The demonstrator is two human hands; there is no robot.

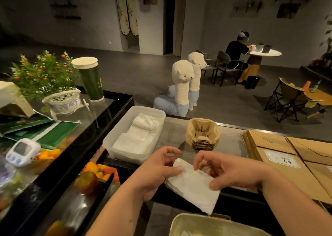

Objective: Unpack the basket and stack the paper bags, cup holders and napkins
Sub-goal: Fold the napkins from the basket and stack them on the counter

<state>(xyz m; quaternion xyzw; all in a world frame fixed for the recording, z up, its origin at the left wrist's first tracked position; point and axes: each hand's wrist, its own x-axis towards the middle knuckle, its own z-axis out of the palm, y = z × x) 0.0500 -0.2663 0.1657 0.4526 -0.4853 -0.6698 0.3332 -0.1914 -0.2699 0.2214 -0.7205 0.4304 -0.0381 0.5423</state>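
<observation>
Both my hands hold a white napkin (194, 187) above the counter's front edge. My left hand (158, 169) pinches its upper left corner with thumb and fingers. My right hand (226, 171) grips its right edge. A clear plastic box (115, 137) behind holds stacked white napkins (138, 135). Brown cup holders (203, 135) stand stacked in the middle of the counter. Flat brown paper bags (280, 156) lie piled at the right. The pale basket's rim (206, 223) shows at the bottom edge.
To the left, a glass display case (100, 117) carries a green cup (91, 79), a small plant in a white basket (61, 99), green leaflets and a white timer (22, 151). Two alpaca figures (181, 86) stand on the floor beyond. A person sits at a far table.
</observation>
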